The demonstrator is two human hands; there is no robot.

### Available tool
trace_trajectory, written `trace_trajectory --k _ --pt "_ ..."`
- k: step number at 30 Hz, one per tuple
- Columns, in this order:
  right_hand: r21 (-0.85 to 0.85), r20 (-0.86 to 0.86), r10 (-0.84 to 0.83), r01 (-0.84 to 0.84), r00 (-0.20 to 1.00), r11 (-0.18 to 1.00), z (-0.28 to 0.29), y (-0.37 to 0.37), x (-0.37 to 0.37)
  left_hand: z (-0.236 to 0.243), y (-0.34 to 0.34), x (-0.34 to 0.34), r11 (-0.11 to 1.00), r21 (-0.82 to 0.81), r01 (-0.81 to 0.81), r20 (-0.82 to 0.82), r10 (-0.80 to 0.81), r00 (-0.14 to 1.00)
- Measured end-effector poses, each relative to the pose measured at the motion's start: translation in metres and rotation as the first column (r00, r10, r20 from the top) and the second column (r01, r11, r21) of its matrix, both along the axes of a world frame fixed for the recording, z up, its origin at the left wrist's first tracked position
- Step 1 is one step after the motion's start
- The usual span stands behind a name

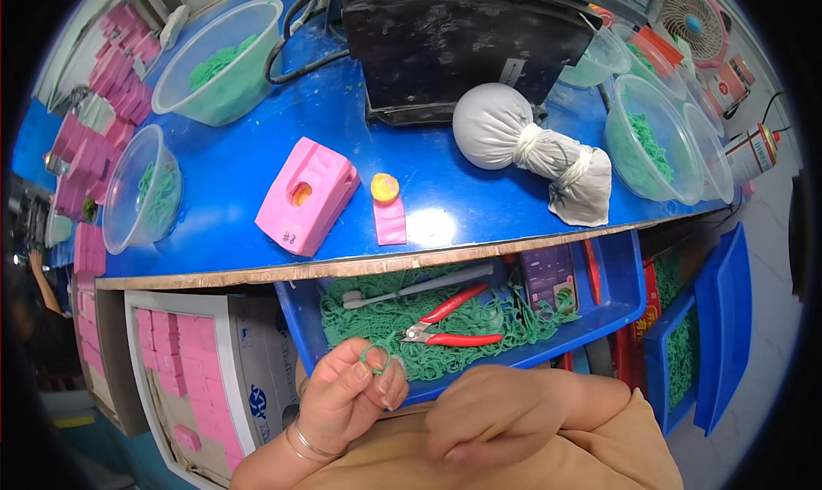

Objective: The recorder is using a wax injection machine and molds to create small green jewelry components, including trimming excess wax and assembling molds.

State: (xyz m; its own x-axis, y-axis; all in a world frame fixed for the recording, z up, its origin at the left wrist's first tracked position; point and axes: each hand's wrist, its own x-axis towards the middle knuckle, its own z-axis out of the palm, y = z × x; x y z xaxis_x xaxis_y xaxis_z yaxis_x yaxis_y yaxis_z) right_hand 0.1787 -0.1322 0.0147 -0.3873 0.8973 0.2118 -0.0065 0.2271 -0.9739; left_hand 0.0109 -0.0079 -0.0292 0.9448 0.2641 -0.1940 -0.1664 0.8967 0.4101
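Left hand (351, 391) pinches a small green ring (374, 357) right above the right hand (484, 413), which is curled shut, seemingly empty, beside it.

A small phone (548, 276) with a dark purple lit screen lies in the blue tray under the table edge, right of centre. At the far right stands a spray can (752, 152) with a white-and-red label. Near left, a grey-white carton (248, 361) holds pink blocks.
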Motion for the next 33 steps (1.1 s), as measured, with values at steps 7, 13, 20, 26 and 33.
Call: trace_trajectory --k 7,13,20,26,33 --pt "0.067 0.036 -0.918 0.915 0.396 0.397 0.012 -0.001 0.019 -0.002 0.001 0.0 1.0 0.006 0.019 0.012 -0.019 1.0" --pt "-0.151 -0.24 -0.867 0.865 0.437 0.478 0.013 0.007 0.025 0.003 -0.001 -0.001 0.997 0.082 -0.002 -0.076 0.009 0.997" --pt "0.657 0.422 -0.902 0.656 0.087 0.371 0.012 0.006 0.029 0.007 -0.002 -0.003 0.994 0.107 0.014 -0.066 -0.007 0.998" --pt "0.63 0.365 -0.816 0.526 0.449 0.571 0.01 0.008 0.012 0.01 -0.001 -0.004 0.996 0.045 0.083 0.039 -0.085 0.996" --pt "0.557 0.41 -0.723 0.474 0.557 0.681 -0.003 0.018 -0.003 0.012 0.001 -0.005 0.993 -0.017 0.118 0.125 -0.115 0.986"
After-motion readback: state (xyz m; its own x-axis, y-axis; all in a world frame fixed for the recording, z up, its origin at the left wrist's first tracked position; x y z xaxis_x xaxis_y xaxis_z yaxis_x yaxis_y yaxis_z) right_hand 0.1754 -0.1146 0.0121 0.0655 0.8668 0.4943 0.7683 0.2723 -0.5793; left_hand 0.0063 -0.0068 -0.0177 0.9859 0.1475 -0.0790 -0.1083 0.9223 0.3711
